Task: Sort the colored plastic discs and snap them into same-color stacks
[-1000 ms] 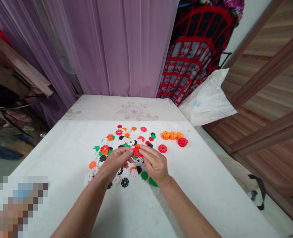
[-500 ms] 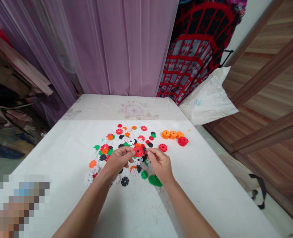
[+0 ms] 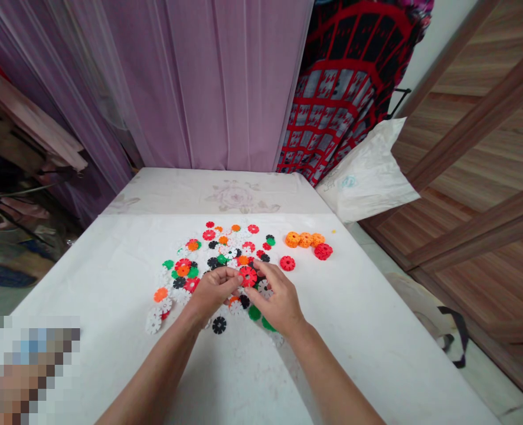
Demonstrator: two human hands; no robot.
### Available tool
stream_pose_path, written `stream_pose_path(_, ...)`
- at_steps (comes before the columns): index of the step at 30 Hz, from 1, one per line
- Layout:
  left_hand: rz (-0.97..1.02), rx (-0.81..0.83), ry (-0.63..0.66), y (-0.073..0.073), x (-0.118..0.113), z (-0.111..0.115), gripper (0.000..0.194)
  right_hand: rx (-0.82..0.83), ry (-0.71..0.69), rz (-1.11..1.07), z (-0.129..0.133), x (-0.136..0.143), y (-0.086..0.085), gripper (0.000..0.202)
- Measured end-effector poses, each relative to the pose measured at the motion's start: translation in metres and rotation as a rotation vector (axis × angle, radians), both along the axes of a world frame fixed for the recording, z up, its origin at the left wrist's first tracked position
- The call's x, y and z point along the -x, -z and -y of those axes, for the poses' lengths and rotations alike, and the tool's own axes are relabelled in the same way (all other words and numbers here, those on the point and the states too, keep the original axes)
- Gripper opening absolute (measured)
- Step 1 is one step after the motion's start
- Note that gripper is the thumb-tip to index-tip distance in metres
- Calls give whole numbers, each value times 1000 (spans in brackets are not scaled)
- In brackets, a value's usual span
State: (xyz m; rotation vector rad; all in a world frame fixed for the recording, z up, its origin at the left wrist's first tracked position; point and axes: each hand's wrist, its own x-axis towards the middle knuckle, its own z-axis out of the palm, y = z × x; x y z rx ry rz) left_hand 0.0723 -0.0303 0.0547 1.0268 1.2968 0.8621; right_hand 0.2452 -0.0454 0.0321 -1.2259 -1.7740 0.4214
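Observation:
Between the thumb and fingertips of my left hand (image 3: 215, 290) is a red notched plastic disc (image 3: 248, 276), held face up above the heap. My right hand (image 3: 281, 298) is at the disc's right side with thumb and fingers spread apart; its thumb tip is close to the lower rim, and I cannot tell if it touches. Beneath and around both hands lie scattered notched discs in white, green, orange, red and black, such as a black disc (image 3: 219, 325) and an orange disc (image 3: 160, 294). Some are hidden by my hands.
To the right of the heap are a row of orange discs (image 3: 304, 239), a red disc cluster (image 3: 323, 251) and a single red disc (image 3: 287, 263). A white bag (image 3: 363, 177) stands by the right edge of the table (image 3: 359, 330). Purple curtains (image 3: 208, 88) hang behind.
My right hand's fingers have gone from a pinch beside the red disc to spread apart. The left hand still holds the disc, which has come slightly nearer. The view has shifted a little.

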Motion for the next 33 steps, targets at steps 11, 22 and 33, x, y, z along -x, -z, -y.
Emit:
stream_pose_path(11,0,-7,48,-4,-5,4,44,-117,-18,241,0,-3,4,38)
stream_pose_path(22,-383,-336,-304,-1,61,-18,55,74,418,-6,-38,-78,28,42)
stream_pose_path(33,-775,-441,-747,13,114,-24,44,71,454,131,-48,-80,52,37)
